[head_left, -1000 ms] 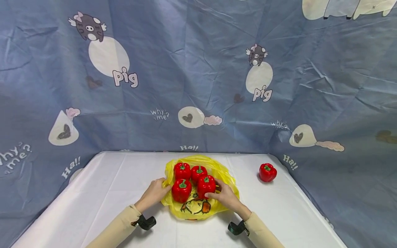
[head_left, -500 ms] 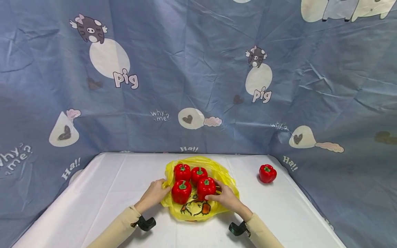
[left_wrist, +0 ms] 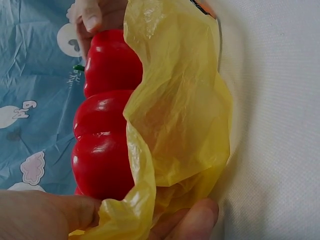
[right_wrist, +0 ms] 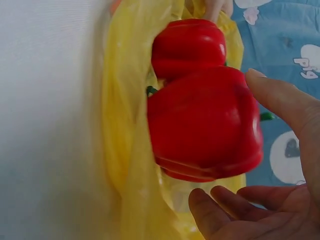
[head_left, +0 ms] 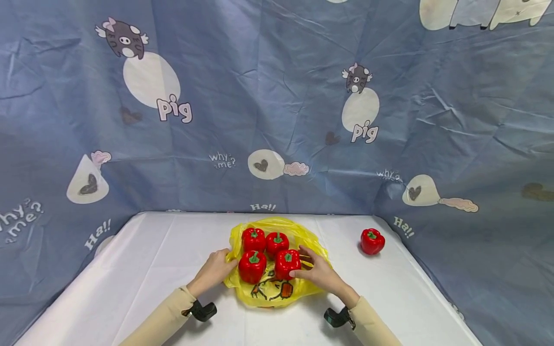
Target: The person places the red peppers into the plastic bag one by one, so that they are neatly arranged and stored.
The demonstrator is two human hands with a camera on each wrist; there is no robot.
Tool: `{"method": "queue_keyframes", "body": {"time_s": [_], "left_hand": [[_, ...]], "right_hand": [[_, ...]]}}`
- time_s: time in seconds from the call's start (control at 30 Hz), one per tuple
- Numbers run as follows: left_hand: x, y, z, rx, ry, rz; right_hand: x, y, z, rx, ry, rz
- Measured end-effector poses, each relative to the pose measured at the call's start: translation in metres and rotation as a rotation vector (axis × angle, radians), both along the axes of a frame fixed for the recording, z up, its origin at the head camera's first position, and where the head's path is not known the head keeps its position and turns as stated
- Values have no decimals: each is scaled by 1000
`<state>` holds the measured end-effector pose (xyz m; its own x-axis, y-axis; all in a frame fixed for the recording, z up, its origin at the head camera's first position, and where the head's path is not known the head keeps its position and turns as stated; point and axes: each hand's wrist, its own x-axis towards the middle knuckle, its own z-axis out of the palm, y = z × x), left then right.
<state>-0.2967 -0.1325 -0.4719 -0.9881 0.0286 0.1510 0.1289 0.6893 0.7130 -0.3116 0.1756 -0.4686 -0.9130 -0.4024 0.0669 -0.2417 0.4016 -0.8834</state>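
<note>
A yellow plastic bag lies spread open on the table with several red bell peppers in it. My left hand pinches the bag's left rim between thumb and fingers, close to the front left bell pepper. On the right, my right hand is around the front right bell pepper, fingers spread. In the right wrist view, its thumb is at the edge of that bell pepper, while the other fingers are apart from it. Behind sit a back left bell pepper and a back right one.
One more red bell pepper lies on the white table, to the right of the bag. A blue patterned curtain rises along the table's back and sides. Black straps with cameras sit on both wrists.
My right hand's fingers have loosened from the front right bell pepper and drawn slightly right. That pepper sits a little lower in the bag. The left hand keeps its hold on the rim.
</note>
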Motion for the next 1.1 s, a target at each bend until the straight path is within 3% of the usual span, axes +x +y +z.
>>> {"method": "queue_keyframes", "body": {"time_s": [0.23, 0.57, 0.7, 0.9, 1.0, 1.1], "left_hand": [[0, -1, -2, 6, -12, 1], [0, 1, -2, 9, 18, -2], [1, 0, -1, 16, 10, -4], [0, 0, -2, 13, 5, -2], [0, 0, -2, 12, 9, -1], [0, 0, -2, 2, 19, -1]], "right_hand": [[1, 6, 6, -63, 30, 18], [3, 8, 4, -32, 45, 87], [4, 6, -1, -10, 51, 156], [5, 5, -7, -64, 134, 231], [6, 5, -10, -51, 175, 286], [8, 6, -11, -2, 163, 322]]}}
